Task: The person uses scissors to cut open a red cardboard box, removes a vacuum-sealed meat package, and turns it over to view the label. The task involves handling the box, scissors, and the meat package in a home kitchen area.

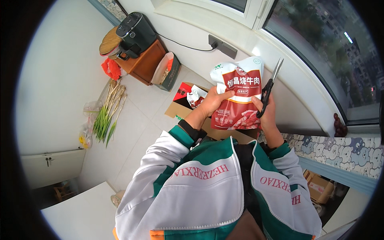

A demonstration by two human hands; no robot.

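A red and white plastic food pouch (240, 103) with printed writing and a picture of meat is held upright before me. My left hand (214, 102) grips its left edge, thumb across the front. My right hand (266, 109) pinches the right edge and also holds black-handled scissors (270, 82), their blades pointing up beside the pouch and looking nearly closed. Behind and below the pouch, an open cardboard box (177, 108) on the floor contains another red and white pouch (195, 97). The pouch hides part of the box.
Green onions (109, 111) and plastic bags (90, 120) lie on the tiled floor to the left. A black kitchen appliance (138, 33) stands on a brown wooden cabinet (144, 64), beside an open carton (168, 75). A wall socket (222, 46) with a plugged cord is ahead, below the windowsill.
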